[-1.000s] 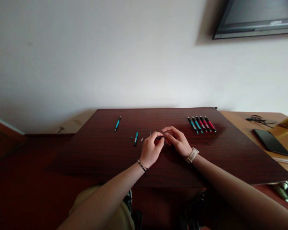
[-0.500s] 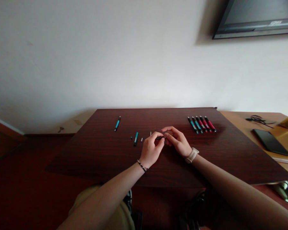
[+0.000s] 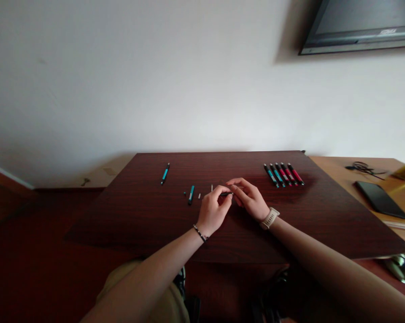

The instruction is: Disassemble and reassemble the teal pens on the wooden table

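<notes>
While L hand (image 3: 213, 210) clamps blk pen pc. (image 3: 226, 194) b/w fingers (image 3: 219, 189), R hand (image 3: 254, 202) is at tip — grip unclear.

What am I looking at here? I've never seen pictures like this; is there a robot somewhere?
There is no robot here: you see a person's own left hand and right hand, both bare. The camera is worn on the person's head, looking forward and down. The left fingers hold a slim black piece, and the right hand's fingertips are at its end; whether they grip it is hard to tell. On the dark table lie a blue barrel, a small white piece and a lone blue pen. Toward the right is a row of blue and red pens.
</notes>
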